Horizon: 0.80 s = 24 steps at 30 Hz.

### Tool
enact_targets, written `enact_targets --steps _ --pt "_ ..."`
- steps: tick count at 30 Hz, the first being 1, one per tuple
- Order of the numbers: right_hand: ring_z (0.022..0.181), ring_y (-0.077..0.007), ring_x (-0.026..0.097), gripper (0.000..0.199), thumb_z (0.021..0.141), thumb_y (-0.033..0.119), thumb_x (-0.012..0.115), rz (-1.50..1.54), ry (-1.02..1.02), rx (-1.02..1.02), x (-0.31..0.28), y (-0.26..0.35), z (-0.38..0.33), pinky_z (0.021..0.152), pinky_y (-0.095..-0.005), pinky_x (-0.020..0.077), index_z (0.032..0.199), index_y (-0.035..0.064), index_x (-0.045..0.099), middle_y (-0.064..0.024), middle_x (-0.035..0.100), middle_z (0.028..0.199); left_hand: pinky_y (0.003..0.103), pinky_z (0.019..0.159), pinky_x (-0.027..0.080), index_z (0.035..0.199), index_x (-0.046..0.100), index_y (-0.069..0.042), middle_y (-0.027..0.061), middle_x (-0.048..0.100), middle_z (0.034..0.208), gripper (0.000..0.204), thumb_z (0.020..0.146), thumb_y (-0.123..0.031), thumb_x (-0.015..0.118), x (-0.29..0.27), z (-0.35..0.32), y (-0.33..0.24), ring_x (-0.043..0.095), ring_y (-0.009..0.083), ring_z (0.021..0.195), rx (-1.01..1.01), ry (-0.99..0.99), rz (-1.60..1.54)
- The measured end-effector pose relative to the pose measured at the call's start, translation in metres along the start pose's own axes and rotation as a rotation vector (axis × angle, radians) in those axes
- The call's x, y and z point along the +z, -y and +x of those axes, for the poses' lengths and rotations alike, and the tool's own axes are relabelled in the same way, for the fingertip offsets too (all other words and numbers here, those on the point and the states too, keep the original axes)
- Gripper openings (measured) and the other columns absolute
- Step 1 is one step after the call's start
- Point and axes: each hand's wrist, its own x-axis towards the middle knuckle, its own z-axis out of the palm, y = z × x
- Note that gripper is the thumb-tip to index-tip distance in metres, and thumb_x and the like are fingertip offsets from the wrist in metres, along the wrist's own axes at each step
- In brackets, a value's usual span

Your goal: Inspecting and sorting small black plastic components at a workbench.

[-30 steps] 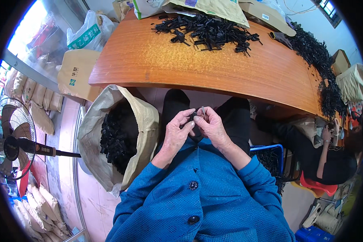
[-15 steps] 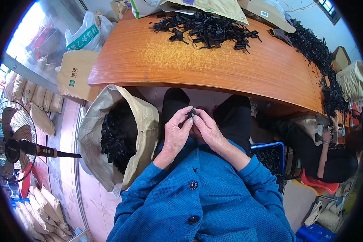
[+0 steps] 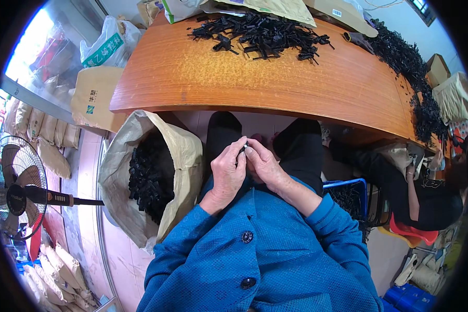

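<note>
My left hand (image 3: 227, 169) and my right hand (image 3: 265, 163) meet above my lap, fingertips together. Both are closed on a small black plastic part (image 3: 244, 147), mostly covered by the fingers. To the left of my left hand, an open woven sack (image 3: 184, 156) holds many black plastic pieces (image 3: 150, 179). On the wooden table (image 3: 275, 86) in front of me lies a loose heap of black plastic parts with thin stems (image 3: 260, 35).
A blue crate (image 3: 363, 200) with black pieces stands right of my legs. Another person (image 3: 426, 205) sits at the far right near a second black heap (image 3: 408, 67). At left are a fan (image 3: 21, 192), a cardboard box (image 3: 96, 96) and stacked sacks (image 3: 57, 275).
My fingers have closed further round the small black part, so less of it shows. The view has shifted slightly; the sack and heaps look the same.
</note>
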Motion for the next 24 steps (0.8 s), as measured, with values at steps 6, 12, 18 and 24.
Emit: enact_targets --steps 6,12,18,24 --pt "0.044 -0.0036 0.031 0.027 0.102 0.023 0.04 0.066 0.007 0.146 -0.003 -0.005 0.002 0.038 -0.02 0.0223 0.126 0.0145 0.048 0.0057 0.038 0.059 0.035 0.072 0.055 0.111 0.062 -0.003 0.0169 0.066 0.098 0.032 0.08 0.004 0.059 0.004 -0.004 0.006 0.067 0.0308 0.085 -0.018 0.028 0.007" --pt "0.047 -0.003 0.034 0.027 0.101 0.023 0.041 -0.043 0.115 0.048 -0.017 0.002 0.0 0.04 -0.0189 0.0253 0.125 0.0117 0.049 0.0052 0.041 0.061 0.032 0.067 0.053 0.114 0.059 -0.005 0.0153 0.067 0.093 0.034 0.081 0.003 0.06 -0.001 -0.006 -0.003 0.068 0.0231 0.079 -0.211 0.122 -0.157" --pt "0.051 -0.0022 0.039 0.026 0.101 0.022 0.044 -0.152 0.102 -0.17 -0.012 -0.007 -0.001 0.045 -0.0179 0.0297 0.122 0.0077 0.049 0.0027 0.05 0.069 0.025 0.059 0.05 0.119 0.047 -0.006 0.0104 0.065 0.087 0.031 0.09 0.0 0.054 0.0 -0.005 0.015 0.062 0.015 0.066 -0.327 0.116 -0.405" --pt "0.048 -0.0018 0.039 0.019 0.099 0.021 0.048 0.03 0.083 -0.101 -0.019 -0.003 -0.004 0.042 -0.0166 0.0284 0.109 0.006 0.052 0.0005 0.058 0.079 0.017 0.047 0.04 0.122 0.045 -0.009 0.0111 0.063 0.096 0.027 0.095 -0.012 0.051 -0.024 0.007 -0.001 0.057 0.0102 0.063 -0.649 0.148 -1.149"
